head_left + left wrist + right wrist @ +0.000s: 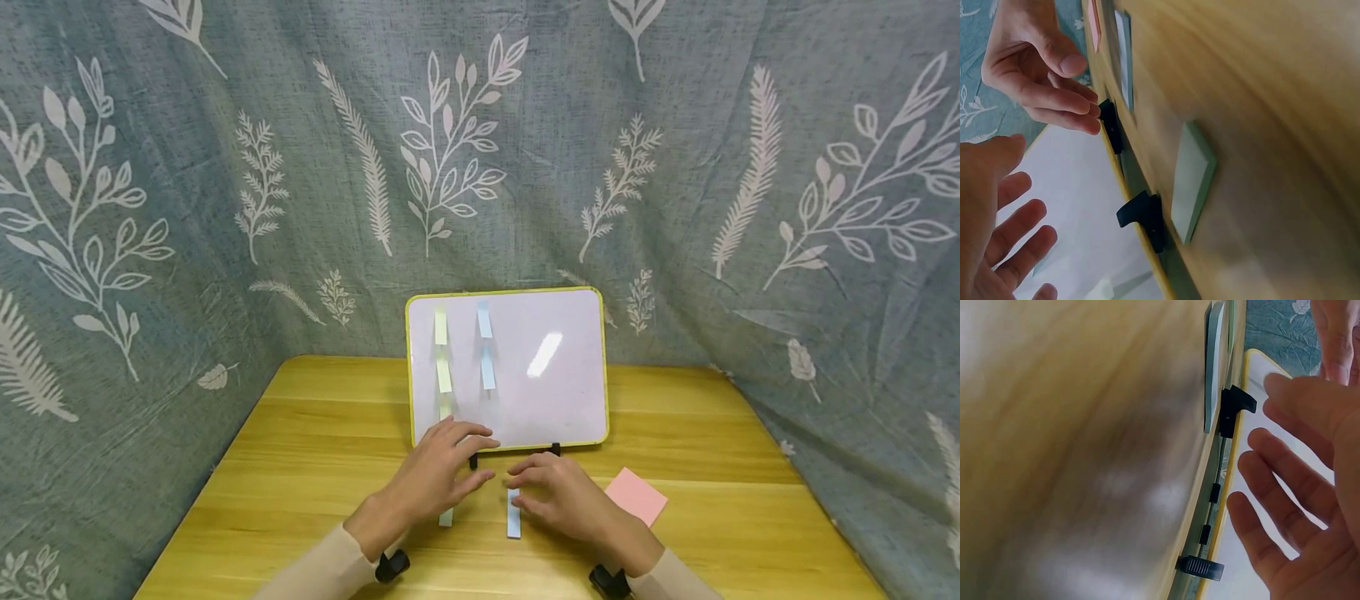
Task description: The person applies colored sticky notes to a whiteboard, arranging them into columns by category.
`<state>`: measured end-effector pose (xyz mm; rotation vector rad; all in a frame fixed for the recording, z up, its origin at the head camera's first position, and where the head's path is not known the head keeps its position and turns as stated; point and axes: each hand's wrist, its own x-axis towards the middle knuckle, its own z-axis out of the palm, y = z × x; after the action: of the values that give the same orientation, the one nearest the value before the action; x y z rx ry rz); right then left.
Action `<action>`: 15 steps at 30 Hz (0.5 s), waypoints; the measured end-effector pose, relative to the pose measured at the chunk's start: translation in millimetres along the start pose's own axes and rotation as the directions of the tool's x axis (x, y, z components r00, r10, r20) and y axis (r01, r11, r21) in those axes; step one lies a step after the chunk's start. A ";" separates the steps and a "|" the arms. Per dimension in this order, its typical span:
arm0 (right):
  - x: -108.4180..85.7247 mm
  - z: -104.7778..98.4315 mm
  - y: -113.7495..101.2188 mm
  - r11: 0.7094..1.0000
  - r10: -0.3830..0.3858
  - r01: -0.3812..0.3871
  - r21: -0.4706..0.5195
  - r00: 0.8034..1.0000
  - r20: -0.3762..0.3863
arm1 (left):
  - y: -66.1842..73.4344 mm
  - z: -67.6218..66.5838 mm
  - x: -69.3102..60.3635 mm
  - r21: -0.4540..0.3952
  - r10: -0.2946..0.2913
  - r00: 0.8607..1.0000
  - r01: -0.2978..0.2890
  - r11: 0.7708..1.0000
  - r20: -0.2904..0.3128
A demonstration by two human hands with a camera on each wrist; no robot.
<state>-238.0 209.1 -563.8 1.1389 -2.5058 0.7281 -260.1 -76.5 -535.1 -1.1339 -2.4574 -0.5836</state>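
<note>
Both bare hands hover over the table in front of a small whiteboard (pixel 525 412). My left hand (pixel 442 471) has relaxed, spread fingers with nothing visible in them. Under it lies a pale green sticky-note pad (pixel 1190 178), partly hidden in the head view. My right hand (pixel 570 500) is beside a narrow light blue sticky-note pad (pixel 513 523), its fingers loosely bent and holding nothing visible. Yellow sticky notes (pixel 444 375) hang in a left column on the board, the lowest partly behind my left hand. Two blue sticky notes (pixel 488 372) form a column beside them.
A pink sticky-note pad (pixel 641 496) lies right of my right hand. Black clips (pixel 1144 215) support the board's lower edge on the wooden table (pixel 315 467). A patterned curtain (pixel 300 167) surrounds the table's back and sides.
</note>
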 end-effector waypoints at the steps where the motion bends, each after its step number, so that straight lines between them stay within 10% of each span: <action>1: -1.1 -1.0 -1.7 1.000 0.023 -0.022 -0.005 0.999 0.024 | 0.9 0.7 -0.6 -0.010 -0.002 1.000 0.002 1.000 0.014; 15: -11.7 -3.6 -10.6 0.998 0.059 -0.057 -0.021 0.994 0.094 | 8.7 11.3 -8.7 -0.068 0.046 0.996 -0.040 0.997 0.083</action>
<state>-222.1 212.4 -562.7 1.1235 -2.6278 0.6792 -249.8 -71.0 -547.1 -1.2583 -2.4944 -0.6201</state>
